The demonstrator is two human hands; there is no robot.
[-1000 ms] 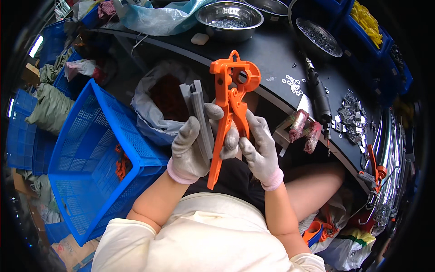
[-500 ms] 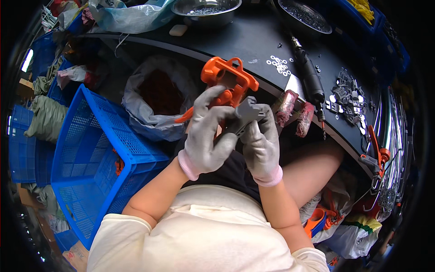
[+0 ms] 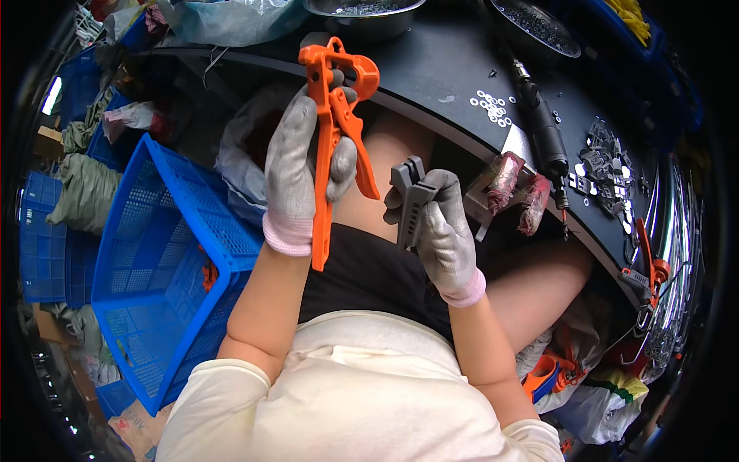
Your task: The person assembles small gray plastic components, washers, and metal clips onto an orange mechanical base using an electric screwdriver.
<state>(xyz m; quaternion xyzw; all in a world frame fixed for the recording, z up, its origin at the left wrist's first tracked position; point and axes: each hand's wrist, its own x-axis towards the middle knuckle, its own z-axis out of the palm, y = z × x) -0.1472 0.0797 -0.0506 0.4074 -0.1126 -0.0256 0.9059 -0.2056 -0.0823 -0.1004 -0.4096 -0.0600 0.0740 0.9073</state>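
Observation:
My left hand point(image 3: 292, 165), in a grey-coated glove with a pink cuff, grips an orange plastic tool body with a trigger lever point(image 3: 326, 146). Its long handle points down toward my wrist, and its ring-shaped end is at the top right. My right hand point(image 3: 449, 239), gloved the same way, holds a grey plastic piece with a slotted side and notched top point(image 3: 412, 202) between thumb and fingers. The two parts are apart, side by side above my lap. Some of my left fingers are hidden behind the orange body.
A blue crate point(image 3: 165, 285) stands at my left beside a white sack point(image 3: 239, 158). On the black table point(image 3: 439, 69) lie a power screwdriver point(image 3: 543, 123), white washers point(image 3: 493, 106), small metal parts point(image 3: 604, 165) and metal bowls point(image 3: 369, 19). Two wrapped rolls point(image 3: 504, 183) sit at its edge.
The hands have drawn apart. My left hand has turned the orange body upright, moving it left; my right hand still holds the grey piece, slightly lower and tilted differently.

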